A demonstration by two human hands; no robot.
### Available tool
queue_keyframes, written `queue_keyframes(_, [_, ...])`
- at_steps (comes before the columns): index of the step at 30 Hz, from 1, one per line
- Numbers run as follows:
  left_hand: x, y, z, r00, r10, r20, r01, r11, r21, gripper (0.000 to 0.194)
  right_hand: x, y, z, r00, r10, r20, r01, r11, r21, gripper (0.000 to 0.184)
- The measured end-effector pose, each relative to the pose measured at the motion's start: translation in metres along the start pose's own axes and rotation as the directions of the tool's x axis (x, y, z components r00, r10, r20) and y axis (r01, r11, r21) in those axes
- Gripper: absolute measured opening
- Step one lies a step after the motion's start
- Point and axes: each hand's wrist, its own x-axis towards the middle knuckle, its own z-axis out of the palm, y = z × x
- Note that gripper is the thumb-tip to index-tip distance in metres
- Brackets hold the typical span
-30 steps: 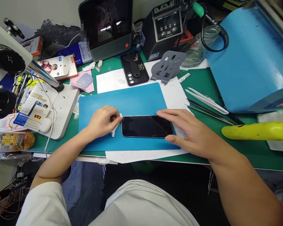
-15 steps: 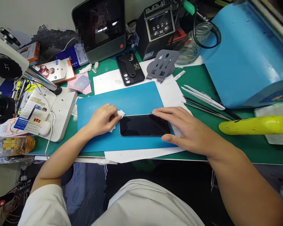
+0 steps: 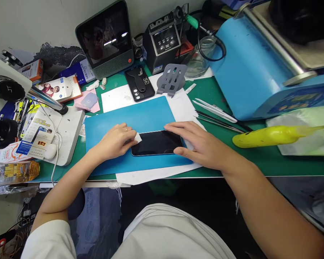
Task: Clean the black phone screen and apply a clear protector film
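A smartphone (image 3: 156, 143) with a dark screen lies face up on the blue mat (image 3: 124, 117). My left hand (image 3: 118, 141) pinches a small white wipe (image 3: 137, 138) at the phone's upper left corner; most of the wipe is hidden by the fingers. On the other side, my right hand (image 3: 198, 144) rests with thumb and fingers spread apart around the phone's right end, fingertips at its top edge and thumb near the lower edge. White paper (image 3: 156, 174) shows beneath the mat.
Behind the mat lie a black phone case (image 3: 139, 83) and a grey stand (image 3: 172, 80). Tweezers (image 3: 218, 122) and a yellow bottle (image 3: 270, 136) are at the right, before a blue machine (image 3: 237, 72). A microscope base (image 3: 72, 133) stands left; a soldering station (image 3: 162, 45) stands at the back.
My left hand has brought the wipe from beside the phone's left end onto its upper left corner. The camera view has turned somewhat to the right. My right hand keeps its place at the phone.
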Motion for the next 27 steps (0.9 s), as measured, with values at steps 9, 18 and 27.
queue_keyframes(9, [-0.044,0.073,0.027,0.961,-0.179,-0.209,0.231,0.938,0.258,0.037,-0.001,-0.002,0.003,1.000,0.016,0.007,-0.016,1.000,0.014,0.073])
queue_keyframes(18, [-0.053,0.115,0.044,0.918,-0.305,-0.254,0.360,0.909,0.210,0.057,-0.002,-0.003,0.003,0.999,0.042,0.009,-0.042,0.998,0.049,0.081])
queue_keyframes(27, [-0.025,0.115,0.051,0.891,-0.418,-0.175,0.445,0.882,0.158,0.064,0.000,0.002,0.010,0.998,0.013,-0.060,-0.006,0.995,0.104,0.084])
